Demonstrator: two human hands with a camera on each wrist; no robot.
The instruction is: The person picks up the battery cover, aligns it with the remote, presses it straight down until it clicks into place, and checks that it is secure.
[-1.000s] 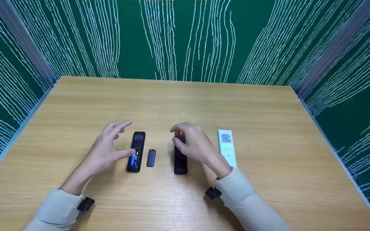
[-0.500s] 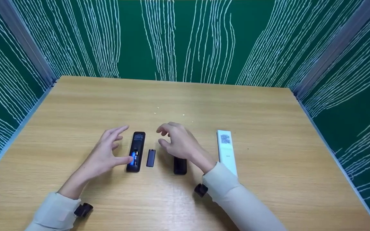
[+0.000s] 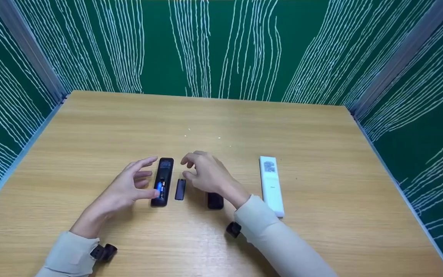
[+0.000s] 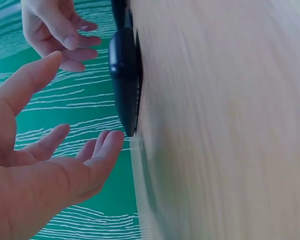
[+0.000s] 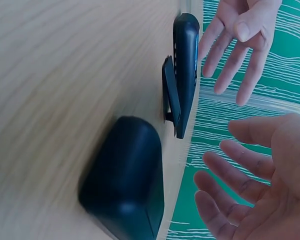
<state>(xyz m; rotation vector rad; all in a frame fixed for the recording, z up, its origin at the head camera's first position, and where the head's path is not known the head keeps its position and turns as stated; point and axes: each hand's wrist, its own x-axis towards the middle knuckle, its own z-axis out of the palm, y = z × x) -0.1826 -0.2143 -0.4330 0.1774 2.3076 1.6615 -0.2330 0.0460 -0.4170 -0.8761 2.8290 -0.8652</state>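
Observation:
A black remote control [image 3: 165,165] lies back side up with its battery bay uncovered; a blue battery [image 3: 160,188] shows in it. My left hand [image 3: 123,190] is just left of this remote, fingers spread and thumb tip overlapping the bay in the head view. To the remote's right lies a small dark battery cover [image 3: 180,189]. My right hand [image 3: 210,174] hovers beside and above the cover, holding nothing, its fingers loosely bent in the right wrist view. Beneath it, a second black remote [image 3: 215,201] is partly hidden; its rounded end shows large in the right wrist view.
A white remote [image 3: 271,188] with a printed code lies to the right on the wooden table [image 3: 321,161]. Several tiny pale specks lie beyond the hands. Green walls [image 3: 306,46] with white streaks stand behind and at both sides.
My right hand has moved left from over the second remote toward the battery cover, uncovering more of the white remote. My left hand has shifted slightly, its thumb moving lower over the bay.

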